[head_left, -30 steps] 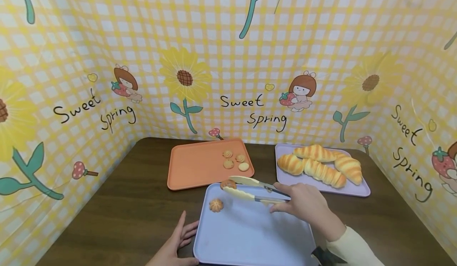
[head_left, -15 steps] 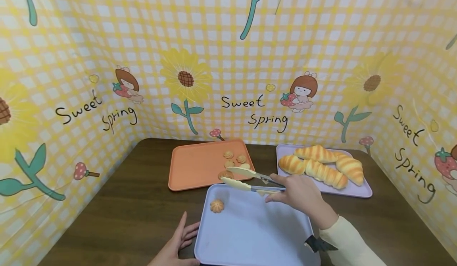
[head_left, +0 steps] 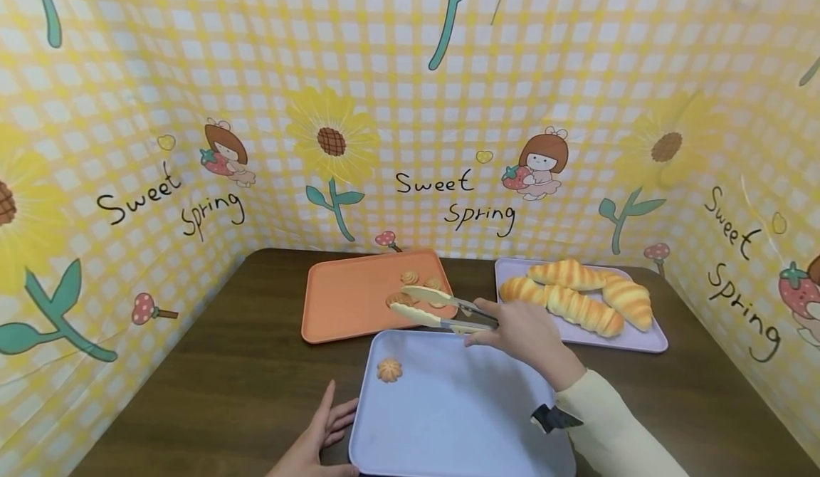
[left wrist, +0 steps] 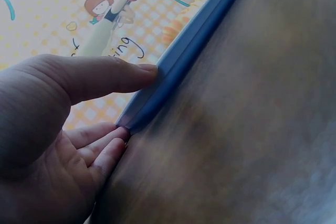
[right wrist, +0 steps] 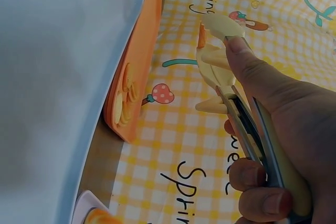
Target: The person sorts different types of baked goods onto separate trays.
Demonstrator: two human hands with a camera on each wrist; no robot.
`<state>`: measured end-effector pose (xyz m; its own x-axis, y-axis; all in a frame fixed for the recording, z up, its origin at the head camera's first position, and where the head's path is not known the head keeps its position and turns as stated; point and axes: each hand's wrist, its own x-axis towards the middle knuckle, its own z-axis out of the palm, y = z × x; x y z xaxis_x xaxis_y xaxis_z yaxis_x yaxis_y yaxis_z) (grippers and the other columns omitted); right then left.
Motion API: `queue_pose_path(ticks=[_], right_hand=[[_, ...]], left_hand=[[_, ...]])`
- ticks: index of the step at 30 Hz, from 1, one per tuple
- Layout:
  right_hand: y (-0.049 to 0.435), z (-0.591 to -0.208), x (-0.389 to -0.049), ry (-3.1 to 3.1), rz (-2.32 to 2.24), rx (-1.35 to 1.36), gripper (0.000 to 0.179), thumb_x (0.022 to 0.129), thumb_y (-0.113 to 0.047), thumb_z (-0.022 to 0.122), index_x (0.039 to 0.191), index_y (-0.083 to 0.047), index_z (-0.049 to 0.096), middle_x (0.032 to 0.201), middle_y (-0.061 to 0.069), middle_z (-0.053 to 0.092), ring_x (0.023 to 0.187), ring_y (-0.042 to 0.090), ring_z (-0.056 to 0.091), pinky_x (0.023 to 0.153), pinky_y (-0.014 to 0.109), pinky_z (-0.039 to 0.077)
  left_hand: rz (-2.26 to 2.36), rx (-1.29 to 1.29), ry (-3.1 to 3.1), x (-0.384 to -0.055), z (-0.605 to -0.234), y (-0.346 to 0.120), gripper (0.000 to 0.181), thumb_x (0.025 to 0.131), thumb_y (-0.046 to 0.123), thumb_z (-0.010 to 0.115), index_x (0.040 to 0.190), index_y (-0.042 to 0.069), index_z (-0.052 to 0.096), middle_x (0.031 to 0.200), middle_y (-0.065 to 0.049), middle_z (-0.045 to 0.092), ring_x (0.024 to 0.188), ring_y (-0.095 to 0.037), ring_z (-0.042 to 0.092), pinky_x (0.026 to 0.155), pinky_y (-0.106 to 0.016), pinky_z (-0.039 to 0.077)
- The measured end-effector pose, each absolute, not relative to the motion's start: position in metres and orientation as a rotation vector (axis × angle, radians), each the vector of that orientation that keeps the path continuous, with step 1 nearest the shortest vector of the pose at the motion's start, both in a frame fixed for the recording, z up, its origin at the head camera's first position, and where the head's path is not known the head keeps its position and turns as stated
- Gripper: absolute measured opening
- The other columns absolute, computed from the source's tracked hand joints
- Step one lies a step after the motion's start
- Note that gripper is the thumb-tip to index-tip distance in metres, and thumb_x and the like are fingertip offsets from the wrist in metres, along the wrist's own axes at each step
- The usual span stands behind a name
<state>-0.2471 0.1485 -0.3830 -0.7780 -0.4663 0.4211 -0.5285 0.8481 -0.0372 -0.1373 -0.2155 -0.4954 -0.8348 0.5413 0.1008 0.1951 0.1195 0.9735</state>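
Note:
My right hand (head_left: 527,336) grips metal tongs (head_left: 419,315) with cream tips. Between the tips they hold a round brown cookie (head_left: 397,299), above the orange tray (head_left: 346,302) in the head view. The right wrist view shows the cookie (right wrist: 202,35) edge-on in the tongs, with my thumb on one arm and fingers round the other. My left hand (head_left: 314,431) lies at the left edge of the blue tray (head_left: 461,413). In the left wrist view its straight thumb and fingertips touch the tray rim (left wrist: 152,90). A flower-shaped cookie (head_left: 389,370) sits in the blue tray's far left corner.
Several small cookies (head_left: 409,278) lie at the orange tray's right side, partly hidden by the tongs. Several large bread rolls (head_left: 583,310) fill a purple tray (head_left: 643,344) at the back right. A checked cloth (head_left: 410,114) surrounds the dark wooden table (head_left: 192,384).
My right hand has carried the tongs and brown cookie away from the blue tray's far edge, forward and slightly left, over the orange tray. My left hand has stayed at the tray edge.

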Motion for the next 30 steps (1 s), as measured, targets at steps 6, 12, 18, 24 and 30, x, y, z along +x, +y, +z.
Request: queue_pose_path(ticks=[6, 12, 18, 24, 30], right_hand=[[0.143, -0.384, -0.255, -2.680, 0.170, 0.705, 0.073, 0.070, -0.069, 0.075, 0.124, -0.021, 0.073, 0.045, -0.012, 0.015, 0.045, 0.006, 0.010, 0.043, 0.023, 0.011], [0.137, -0.384, -0.263, -2.700, 0.153, 0.683, 0.072, 0.070, -0.069, 0.074, 0.125, -0.022, 0.072, 0.044, -0.012, 0.014, 0.047, 0.007, 0.008, 0.042, 0.024, 0.010], [0.129, -0.385, -0.271, -2.770, 0.196, 0.668, 0.073, 0.074, -0.066, 0.074, 0.130, -0.019, 0.069, 0.043, -0.009, 0.020, 0.047, 0.008, 0.010, 0.043, 0.025, 0.011], [0.120, -0.387, -0.281, -2.766, 0.200, 0.672, 0.071, 0.075, -0.062, 0.077, 0.130, -0.018, 0.069, 0.042, -0.007, 0.025, 0.046, 0.009, 0.013, 0.043, 0.026, 0.013], [0.113, -0.388, -0.291, -2.789, 0.146, 0.648, 0.072, 0.076, -0.065, 0.073, 0.132, -0.019, 0.068, 0.040, -0.005, 0.028, 0.045, 0.008, 0.012, 0.042, 0.026, 0.014]], left_hand=[[1.766, 0.702, 2.122, -0.137, -0.494, -0.215, 0.120, 0.091, 0.007, 0.072, 0.142, -0.008, -0.035, 0.146, -0.050, 0.015, 0.120, 0.017, 0.037, 0.095, -0.017, 0.040], [1.768, 0.718, 2.125, -0.139, -0.496, -0.217, 0.119, 0.091, 0.007, 0.072, 0.143, -0.007, -0.035, 0.146, -0.050, 0.015, 0.121, 0.016, 0.037, 0.095, -0.017, 0.040], [1.761, 0.767, 2.118, -0.139, -0.499, -0.218, 0.118, 0.092, 0.005, 0.070, 0.141, -0.008, -0.036, 0.144, -0.053, 0.014, 0.122, 0.015, 0.036, 0.095, -0.018, 0.041], [1.763, 0.760, 2.121, -0.139, -0.499, -0.217, 0.118, 0.092, 0.006, 0.071, 0.141, -0.009, -0.036, 0.144, -0.053, 0.015, 0.121, 0.015, 0.037, 0.094, -0.019, 0.041], [1.761, 0.750, 2.122, -0.139, -0.499, -0.215, 0.119, 0.092, 0.007, 0.071, 0.141, -0.009, -0.036, 0.144, -0.052, 0.016, 0.121, 0.015, 0.037, 0.094, -0.019, 0.041]])
